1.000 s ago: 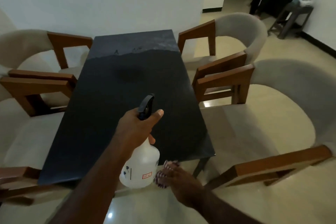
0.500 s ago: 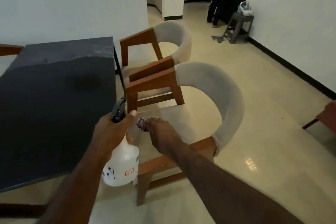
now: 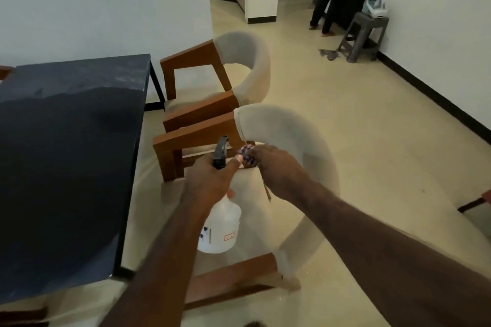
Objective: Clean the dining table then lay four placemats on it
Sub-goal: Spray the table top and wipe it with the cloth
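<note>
Our left hand [image 3: 212,180] gripped a spray bottle [image 3: 220,228], its red label [image 3: 229,237] unreadable; our right hand [image 3: 276,167] clutched a checked cloth [image 3: 247,154].

Spray bottle [image 3: 220,231] label [image 3: 229,237]: prob. txt, illegible

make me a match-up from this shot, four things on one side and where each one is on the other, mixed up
Things:
1. spray bottle
2. checked cloth
3. dining table
4. grey stool

Places:
A. standing by the far right wall
B. bunched in the right hand
C. at the left of the view
D. gripped near its top by the left hand

Pairs: 1-D, 2-B, 3-C, 4-A
</note>
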